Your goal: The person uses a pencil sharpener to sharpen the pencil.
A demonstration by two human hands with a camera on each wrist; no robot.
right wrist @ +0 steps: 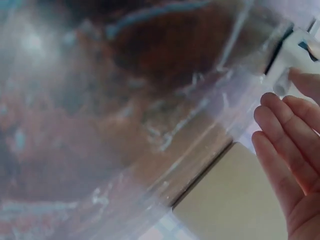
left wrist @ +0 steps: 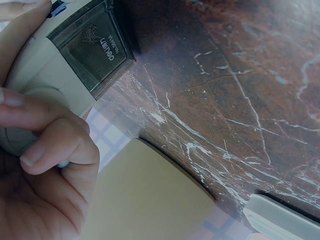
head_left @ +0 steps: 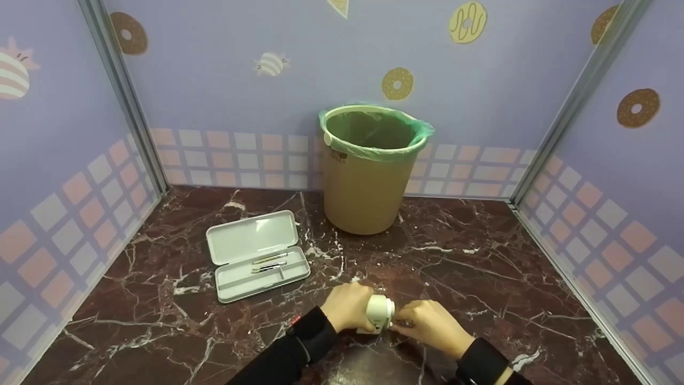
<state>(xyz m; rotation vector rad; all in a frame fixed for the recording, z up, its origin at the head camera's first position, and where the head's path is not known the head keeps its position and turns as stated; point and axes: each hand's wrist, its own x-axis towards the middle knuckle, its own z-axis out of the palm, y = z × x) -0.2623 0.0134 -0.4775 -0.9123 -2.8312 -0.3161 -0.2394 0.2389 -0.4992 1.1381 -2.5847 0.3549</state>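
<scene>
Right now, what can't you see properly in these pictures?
Bin: inside bottom hidden behind its front wall, head view.
Thin sticks in the case: too small to identify, head view.
Sharpener: partly covered by the left hand, left wrist view.
Table: blurred, right wrist view.

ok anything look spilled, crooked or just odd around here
One small thing: the green liner on the bin bunches outward on the right, sitting unevenly. The sharpener and open pencil case show no obvious damage, and I can't make out any clear spill on the dark tabletop.
</scene>
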